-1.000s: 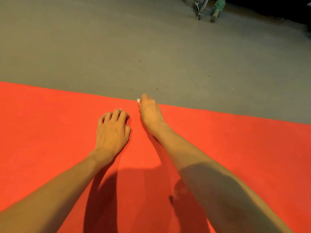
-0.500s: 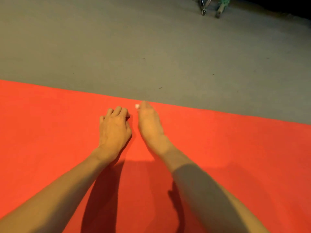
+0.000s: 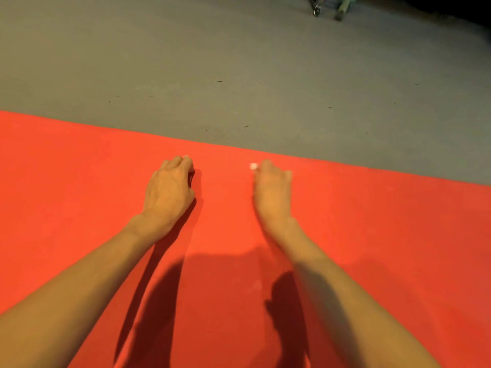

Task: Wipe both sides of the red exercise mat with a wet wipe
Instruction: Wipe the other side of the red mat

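The red exercise mat (image 3: 372,235) lies flat on the grey floor and fills the lower half of the view. My right hand (image 3: 273,192) rests on the mat close to its far edge. It pinches a small white wet wipe (image 3: 253,166), of which only a bit shows past the fingertips. My left hand (image 3: 170,187) sits on the mat to the left, about a hand's width away, with its fingers curled under and nothing visible in it.
Bare grey floor (image 3: 239,62) stretches beyond the mat's far edge. At the top right stand a metal leg (image 3: 317,7) and a green-topped object (image 3: 344,7). Shadows of my arms fall on the near part of the mat.
My right hand with the wipe has slid to the right along the mat's far edge, away from my left hand. The two hands were side by side; now a gap separates them.
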